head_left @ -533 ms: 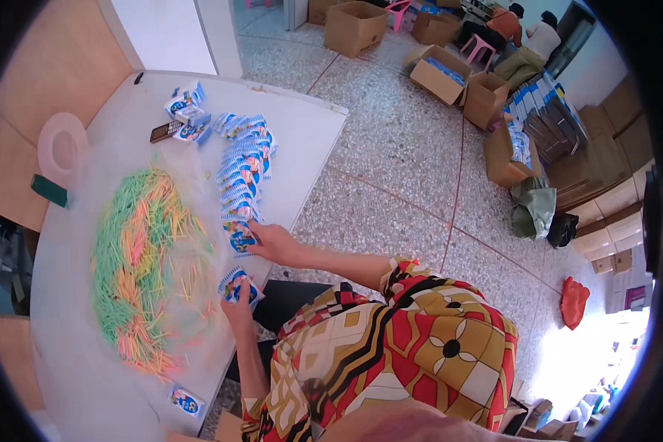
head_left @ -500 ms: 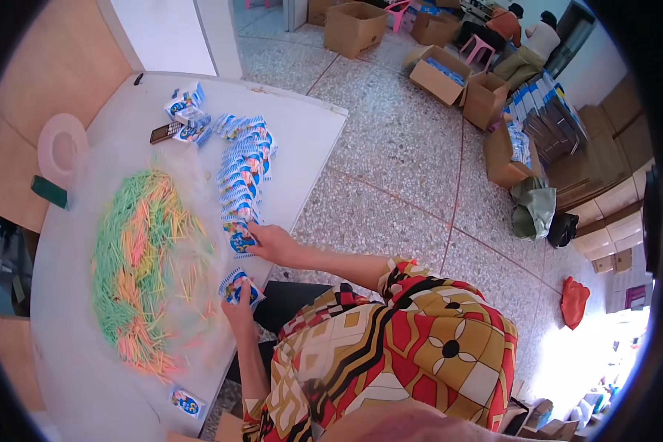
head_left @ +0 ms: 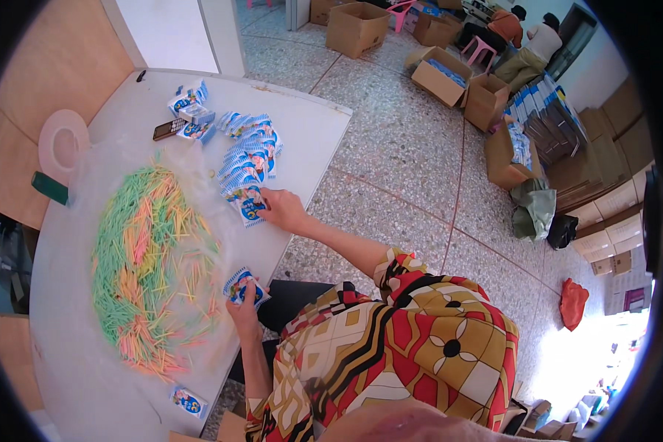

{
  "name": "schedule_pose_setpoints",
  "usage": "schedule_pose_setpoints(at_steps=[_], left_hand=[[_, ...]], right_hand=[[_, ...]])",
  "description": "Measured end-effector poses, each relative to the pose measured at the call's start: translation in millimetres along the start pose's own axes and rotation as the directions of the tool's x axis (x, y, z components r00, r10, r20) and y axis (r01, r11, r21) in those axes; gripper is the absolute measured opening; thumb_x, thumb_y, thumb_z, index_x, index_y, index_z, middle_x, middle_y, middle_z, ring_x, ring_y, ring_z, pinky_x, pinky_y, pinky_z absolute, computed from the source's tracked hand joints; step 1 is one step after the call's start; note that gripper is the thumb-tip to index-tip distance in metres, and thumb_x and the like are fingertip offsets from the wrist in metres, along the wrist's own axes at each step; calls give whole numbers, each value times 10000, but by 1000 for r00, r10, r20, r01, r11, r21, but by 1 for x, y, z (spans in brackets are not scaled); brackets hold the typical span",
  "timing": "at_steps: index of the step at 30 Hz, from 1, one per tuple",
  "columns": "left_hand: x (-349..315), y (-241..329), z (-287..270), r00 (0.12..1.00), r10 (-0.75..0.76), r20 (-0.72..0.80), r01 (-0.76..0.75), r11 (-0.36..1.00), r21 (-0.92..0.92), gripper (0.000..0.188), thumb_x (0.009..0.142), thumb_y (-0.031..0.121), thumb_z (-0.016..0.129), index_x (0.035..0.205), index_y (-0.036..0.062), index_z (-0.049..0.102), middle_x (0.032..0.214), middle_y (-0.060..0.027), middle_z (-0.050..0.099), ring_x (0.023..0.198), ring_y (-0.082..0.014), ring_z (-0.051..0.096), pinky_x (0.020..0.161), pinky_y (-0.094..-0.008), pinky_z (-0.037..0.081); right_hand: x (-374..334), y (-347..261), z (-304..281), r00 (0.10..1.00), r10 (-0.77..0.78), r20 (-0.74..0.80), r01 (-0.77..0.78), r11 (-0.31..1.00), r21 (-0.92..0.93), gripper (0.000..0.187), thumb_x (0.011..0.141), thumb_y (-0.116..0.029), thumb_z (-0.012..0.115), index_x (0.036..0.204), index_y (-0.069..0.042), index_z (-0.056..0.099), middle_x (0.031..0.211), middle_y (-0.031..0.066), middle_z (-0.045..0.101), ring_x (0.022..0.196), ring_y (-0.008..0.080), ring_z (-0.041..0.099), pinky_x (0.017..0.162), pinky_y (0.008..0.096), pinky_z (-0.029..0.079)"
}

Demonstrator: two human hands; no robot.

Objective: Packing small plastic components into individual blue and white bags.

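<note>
I sat at the white table (head_left: 309,125) with the heap of thin coloured sticks (head_left: 151,265), green, yellow, pink and orange, spread on a clear plastic sheet in front of me, close enough that either hand could reach it without leaning. The small blue-and-white printed packets (head_left: 249,158) lay overlapped in a long row along the table's right edge, probably so each one could be slid off the end in turn.

My right hand (head_left: 281,210) was stretched out to the near end of that row, fingers curled down onto the last packet (head_left: 249,206), pressing or pinching it; how tightly they closed I could not tell. My left hand (head_left: 244,303) stayed near my body at the table edge, fingers wrapped around a single packet (head_left: 241,286) held up off the surface, its printed face toward me.

A few more packets and a dark phone-like handset (head_left: 168,130) sat at the far end, a pink roll of tape (head_left: 62,144) lay to the far left, and one stray packet (head_left: 188,401) lay near the closest corner.
</note>
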State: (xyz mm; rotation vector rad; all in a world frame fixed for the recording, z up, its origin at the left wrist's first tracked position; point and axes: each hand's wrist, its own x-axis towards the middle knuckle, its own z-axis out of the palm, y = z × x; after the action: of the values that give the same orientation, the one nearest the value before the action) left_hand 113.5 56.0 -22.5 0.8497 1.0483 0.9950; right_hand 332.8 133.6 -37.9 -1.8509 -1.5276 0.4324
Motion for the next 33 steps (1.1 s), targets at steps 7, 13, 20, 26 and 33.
schedule_pose_setpoints(at_steps=[7,13,20,26,33], left_hand=[[-5,5,2,999,24,44,-23,1000,-14,220,873,87,596,1063,-19,563,929,-143,649,727,-191,645,639,-310,549],[-8,11,4,997,69,-36,-70,997,-42,189,857,47,605,1029,-7,549,889,-137,637,735,-201,646,639,-321,553],[-5,0,-2,969,233,-83,-232,972,22,215,832,50,638,1031,4,571,838,-89,631,712,-167,624,630,-291,510],[-19,14,-14,981,183,-62,-184,983,-12,258,817,9,640,1063,0,563,929,-75,625,794,-147,617,693,-268,500],[-24,33,-21,978,160,-136,-175,979,-106,280,830,-12,610,1099,-4,533,981,-90,628,847,-156,632,751,-290,524]], right_hand=[[-4,2,-11,995,15,96,-15,1000,5,301,711,-216,675,915,-60,517,787,145,619,755,358,610,645,457,482],[-31,-32,-21,958,-103,-267,128,989,78,330,774,-260,680,976,-71,501,823,101,606,686,307,615,586,408,469],[-53,-85,-33,827,-465,316,254,811,528,275,764,-314,693,767,-66,573,669,80,610,600,223,598,525,328,426],[-50,-93,-21,776,-554,303,327,763,557,222,747,-252,690,715,-56,592,593,78,596,555,248,589,505,344,417],[-39,-98,-23,740,-612,280,384,725,572,208,748,-221,678,759,-31,594,642,117,602,604,275,596,533,358,426]])
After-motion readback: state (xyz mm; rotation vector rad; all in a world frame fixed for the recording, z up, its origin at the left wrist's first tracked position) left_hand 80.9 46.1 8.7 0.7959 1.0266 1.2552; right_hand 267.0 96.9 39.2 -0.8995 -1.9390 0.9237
